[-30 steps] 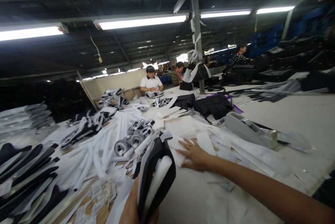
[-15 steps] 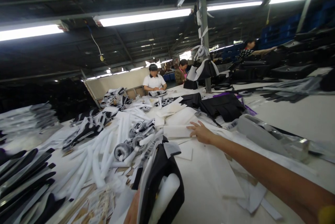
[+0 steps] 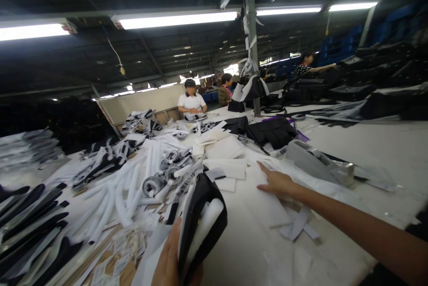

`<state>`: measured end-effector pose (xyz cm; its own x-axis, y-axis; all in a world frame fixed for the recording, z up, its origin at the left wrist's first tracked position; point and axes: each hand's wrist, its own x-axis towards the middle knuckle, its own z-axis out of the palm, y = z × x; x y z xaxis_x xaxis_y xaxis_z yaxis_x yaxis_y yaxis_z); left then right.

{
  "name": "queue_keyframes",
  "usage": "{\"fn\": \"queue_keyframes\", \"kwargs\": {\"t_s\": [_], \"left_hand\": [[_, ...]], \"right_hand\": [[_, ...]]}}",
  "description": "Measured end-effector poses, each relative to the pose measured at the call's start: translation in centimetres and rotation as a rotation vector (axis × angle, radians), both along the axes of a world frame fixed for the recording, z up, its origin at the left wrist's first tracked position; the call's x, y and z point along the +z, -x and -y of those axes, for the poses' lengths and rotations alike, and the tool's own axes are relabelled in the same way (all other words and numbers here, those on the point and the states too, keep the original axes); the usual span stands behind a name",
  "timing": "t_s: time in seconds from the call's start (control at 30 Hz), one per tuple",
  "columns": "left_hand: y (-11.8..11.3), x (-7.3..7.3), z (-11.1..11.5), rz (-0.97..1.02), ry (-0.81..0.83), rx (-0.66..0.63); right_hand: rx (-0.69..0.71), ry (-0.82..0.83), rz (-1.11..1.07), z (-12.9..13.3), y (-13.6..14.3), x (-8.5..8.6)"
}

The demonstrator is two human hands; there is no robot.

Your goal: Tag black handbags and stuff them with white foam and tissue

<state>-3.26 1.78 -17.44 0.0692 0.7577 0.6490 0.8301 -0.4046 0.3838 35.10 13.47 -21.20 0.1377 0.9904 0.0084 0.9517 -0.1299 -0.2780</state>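
Note:
At the bottom centre my left hand [image 3: 170, 255] grips a black bag [image 3: 219, 228] by its near side, thumb along the outer edge. The bag stands tilted with its mouth open, and a white foam roll [image 3: 209, 217] shows inside it. My right hand [image 3: 279, 182] reaches in from the right, index finger and thumb apart, over a long white sheet [image 3: 272, 206] on the table. Whether its fingertips press on the sheet I cannot tell. Left of that hand lie flat white pieces [image 3: 230, 169], overlapping one another.
White foam tubes [image 3: 127, 188] and wrapped coils [image 3: 154, 185] crowd the left side. Black strips [image 3: 30, 219] and string tags [image 3: 129, 246] lie nearer. Black bags [image 3: 272, 132] rest by a metal post [image 3: 251, 36]. A co-worker in white [image 3: 191, 101] sits across the table.
My right hand has moved right and toward me, away from the flat white pieces, which stay on the table. More of my left hand shows around the bag.

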Motion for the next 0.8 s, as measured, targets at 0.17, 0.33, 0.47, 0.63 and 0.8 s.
{"fn": "queue_keyframes", "kwargs": {"t_s": [0.17, 0.33, 0.47, 0.63, 0.8], "left_hand": [[0.7, -1.3, -0.5, -0.070, -0.100, -0.115], [0.4, -2.2, 0.2, -0.077, -0.019, -0.076], [0.0, -1.9, 0.9, -0.009, 0.064, -0.038], [0.0, -1.7, 1.2, 0.023, 0.100, -0.010], [-0.1, -2.0, 1.1, -0.004, 0.078, -0.004]], "right_hand": [[-0.029, -0.137, -0.111, -2.8, -1.1, 3.7], [0.082, -0.280, -0.144, -6.0, 1.7, 8.5], [0.168, -0.291, -0.109, -1.9, 3.9, 8.6], [0.030, -0.131, -0.047, 8.6, 2.7, 4.7], [-0.090, -0.025, -0.043, 11.6, 0.9, 0.4]]}}
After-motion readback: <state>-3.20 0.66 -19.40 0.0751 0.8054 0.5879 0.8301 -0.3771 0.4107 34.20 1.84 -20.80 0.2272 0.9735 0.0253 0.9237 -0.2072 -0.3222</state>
